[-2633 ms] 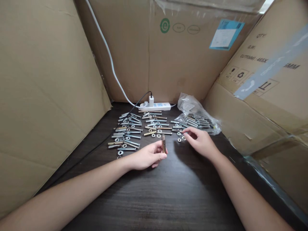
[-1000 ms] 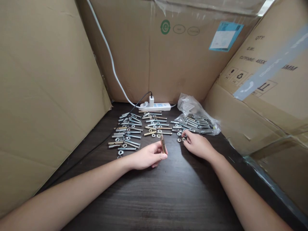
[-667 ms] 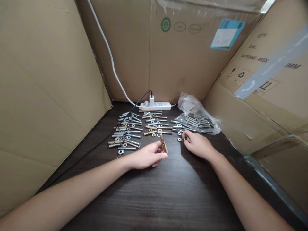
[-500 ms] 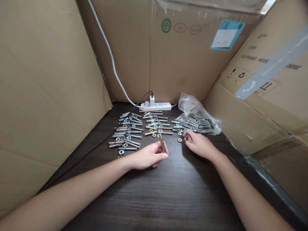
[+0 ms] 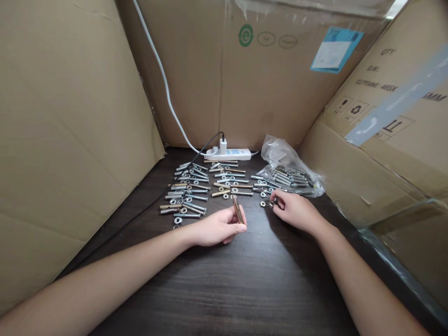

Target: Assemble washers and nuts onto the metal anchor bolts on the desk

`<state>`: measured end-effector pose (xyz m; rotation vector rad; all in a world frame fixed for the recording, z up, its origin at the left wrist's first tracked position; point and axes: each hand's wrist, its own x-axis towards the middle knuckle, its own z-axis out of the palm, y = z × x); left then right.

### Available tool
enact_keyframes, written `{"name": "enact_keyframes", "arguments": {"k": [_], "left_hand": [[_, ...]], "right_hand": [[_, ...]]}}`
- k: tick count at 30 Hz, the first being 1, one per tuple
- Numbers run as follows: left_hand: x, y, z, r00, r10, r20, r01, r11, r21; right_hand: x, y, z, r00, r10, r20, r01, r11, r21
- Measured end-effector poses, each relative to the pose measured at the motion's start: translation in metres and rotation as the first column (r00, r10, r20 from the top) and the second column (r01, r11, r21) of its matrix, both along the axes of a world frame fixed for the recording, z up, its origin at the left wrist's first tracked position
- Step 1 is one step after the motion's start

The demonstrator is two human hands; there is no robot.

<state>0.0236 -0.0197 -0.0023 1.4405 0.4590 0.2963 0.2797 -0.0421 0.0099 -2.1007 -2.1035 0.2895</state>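
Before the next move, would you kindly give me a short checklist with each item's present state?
1. Left hand holds the brass-coloured sleeve: ok.
2. Sleeve's threaded-looking end sticks up free of the fingers: ok.
3. Right hand is at the loose nuts and rings: ok.
4. Right fingertips have a firm grip on one ring: cannot tell, too small.
5. Black cable is clear of the left-side bolts: not ok, it runs among them.
6. Plastic bag is clear of all bolts: not ok, it overlaps some.
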Motion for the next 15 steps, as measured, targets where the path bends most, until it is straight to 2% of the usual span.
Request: {"name": "enact_keyframes", "arguments": {"k": [15], "left_hand": [[0.0007,-0.0004,0.0008,1.0,0.004,-0.002,-0.004,1.0,0.004]], "right_hand": [[0.0001,-0.0016,-0.0004,1.0,0.001,0.0,-0.001,0.999,-0.033]]}}
